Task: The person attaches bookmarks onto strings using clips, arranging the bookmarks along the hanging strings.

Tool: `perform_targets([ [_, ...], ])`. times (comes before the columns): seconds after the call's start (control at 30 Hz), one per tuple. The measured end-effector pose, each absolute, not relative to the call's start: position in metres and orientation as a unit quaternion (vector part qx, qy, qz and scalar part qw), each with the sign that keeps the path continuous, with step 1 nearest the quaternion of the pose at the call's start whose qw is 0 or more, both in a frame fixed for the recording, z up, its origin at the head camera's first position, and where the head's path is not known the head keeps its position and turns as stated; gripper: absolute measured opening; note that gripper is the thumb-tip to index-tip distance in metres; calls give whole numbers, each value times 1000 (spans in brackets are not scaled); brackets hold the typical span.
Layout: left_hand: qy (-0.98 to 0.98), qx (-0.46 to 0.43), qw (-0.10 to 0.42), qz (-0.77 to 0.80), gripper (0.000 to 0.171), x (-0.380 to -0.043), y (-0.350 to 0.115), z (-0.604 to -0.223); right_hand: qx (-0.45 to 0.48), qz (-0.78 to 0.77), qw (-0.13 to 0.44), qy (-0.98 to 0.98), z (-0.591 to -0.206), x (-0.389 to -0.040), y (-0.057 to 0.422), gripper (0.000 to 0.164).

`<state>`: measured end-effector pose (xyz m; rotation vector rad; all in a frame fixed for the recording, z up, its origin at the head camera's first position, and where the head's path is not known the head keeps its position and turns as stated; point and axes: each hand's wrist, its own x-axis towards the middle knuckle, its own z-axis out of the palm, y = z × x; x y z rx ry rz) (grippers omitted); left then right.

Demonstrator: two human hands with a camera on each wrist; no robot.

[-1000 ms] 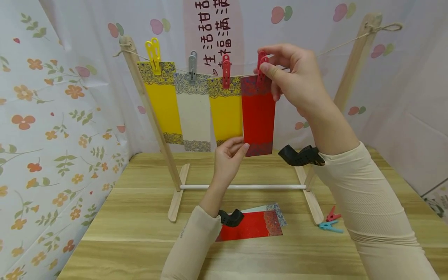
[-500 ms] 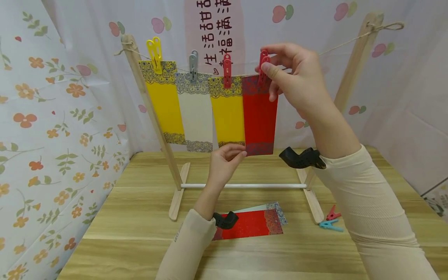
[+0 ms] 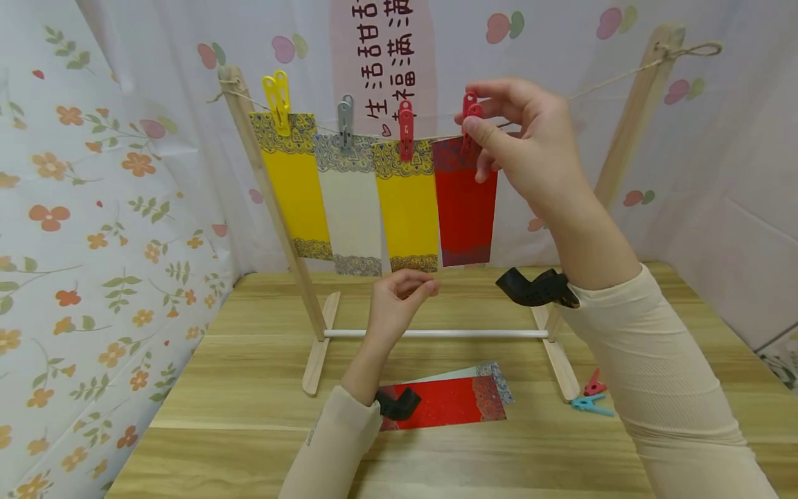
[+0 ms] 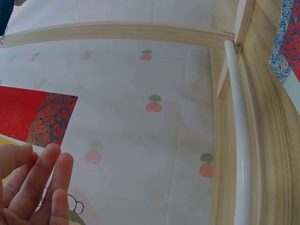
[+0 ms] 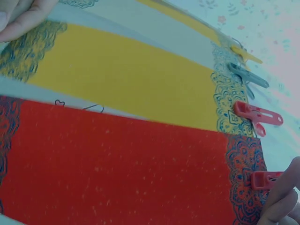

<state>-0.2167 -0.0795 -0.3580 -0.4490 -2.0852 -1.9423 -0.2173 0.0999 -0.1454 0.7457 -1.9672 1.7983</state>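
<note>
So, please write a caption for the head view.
Right fingers pinch a red clothespin on a red card hanging in a row with two yellow cards and a cream card.

The right hand is raised higher than the left hand, thumb and index finger set in a pinch. The left hand's fingers bend loosely, the thumb near the index finger; overlap makes it hard to tell whether they touch. Both arms slant upward and inward, wrists bare beyond long pale sleeves.
</note>
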Motion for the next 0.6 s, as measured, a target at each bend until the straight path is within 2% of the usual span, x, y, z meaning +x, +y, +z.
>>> perform_targets([
  [0.3,-735,-151,124,-649,15,-208,-84,-356,273,650,195,-682,-144,-215,101,34],
  [0.6,-753,-162,90,-632,17,-196,-93,-361,268,670,203,-662,-147,-208,111,31],
])
